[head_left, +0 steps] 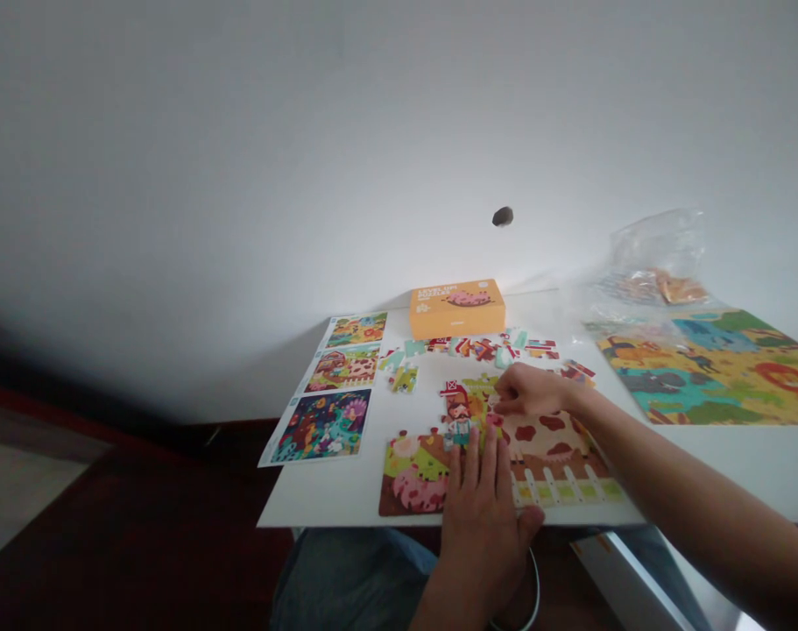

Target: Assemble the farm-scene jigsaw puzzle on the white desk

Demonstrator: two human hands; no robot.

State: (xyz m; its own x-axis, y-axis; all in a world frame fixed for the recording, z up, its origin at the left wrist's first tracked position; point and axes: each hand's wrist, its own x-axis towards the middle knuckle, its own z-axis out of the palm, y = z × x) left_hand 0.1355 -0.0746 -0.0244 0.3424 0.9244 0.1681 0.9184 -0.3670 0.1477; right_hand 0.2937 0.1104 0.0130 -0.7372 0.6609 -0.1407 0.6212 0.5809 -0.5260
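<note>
Both of my hands are at the partly built farm puzzle [560, 438], by the near edge of the white table [333, 495]. My left hand [481, 513] lies flat, palm down, fingers extended over its lower middle, gripping nothing. My right hand [526, 390] is curled nearly into a fist at its upper part (whether it pinches a piece, I can't tell). Loose pieces [405, 379] lie beyond, before the orange box [457, 322]. To the left lies a sheet of three pictures [342, 368]; to the right, an animal puzzle [720, 368] and clear plastic bags [661, 250].
</note>
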